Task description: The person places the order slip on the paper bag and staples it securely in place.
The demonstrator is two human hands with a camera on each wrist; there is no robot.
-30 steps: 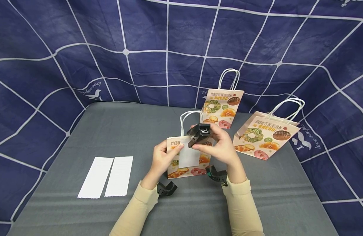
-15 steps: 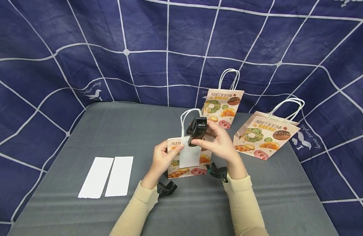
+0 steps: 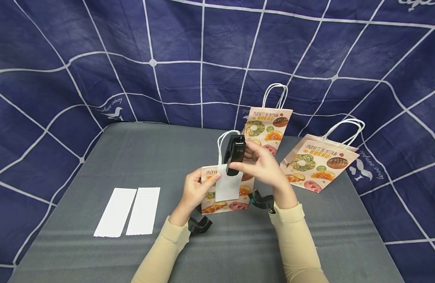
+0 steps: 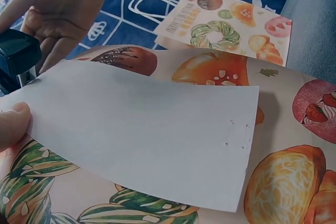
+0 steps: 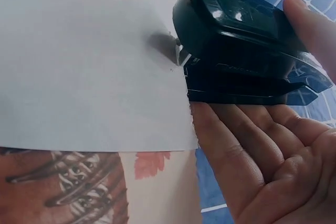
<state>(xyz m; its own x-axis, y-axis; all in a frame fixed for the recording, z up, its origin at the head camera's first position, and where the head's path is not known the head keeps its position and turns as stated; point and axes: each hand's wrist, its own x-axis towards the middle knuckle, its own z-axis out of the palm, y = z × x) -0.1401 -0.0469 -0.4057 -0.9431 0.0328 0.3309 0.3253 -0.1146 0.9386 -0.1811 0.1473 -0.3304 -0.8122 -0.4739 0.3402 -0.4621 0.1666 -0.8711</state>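
Swung closer to vertical in my head view since a second ago, the black stapler (image 3: 236,155) now has its nose at the top edge of the white slip (image 3: 227,188) and the paper bag (image 3: 208,206) behind it. I read this as stapling the slip to the bag. My right hand (image 3: 264,167) is wrapped round the stapler, thumb on one side and fingers on the other; my left hand (image 3: 197,189) pinches the slip against the bag's rim. All three are held over the middle of the table (image 3: 189,259); I can't tell how far the paper sits inside the stapler's mouth. I judge the next move calls for squaring that mouth over both layers, then a firm squeeze, left thumb holding the slip from sliding. Beyond, a second bag (image 3: 267,126) stands at the table's far edge and a third bag (image 3: 320,167) toward its right edge. Two loose slips (image 3: 143,211) lie side by side toward the near left corner.
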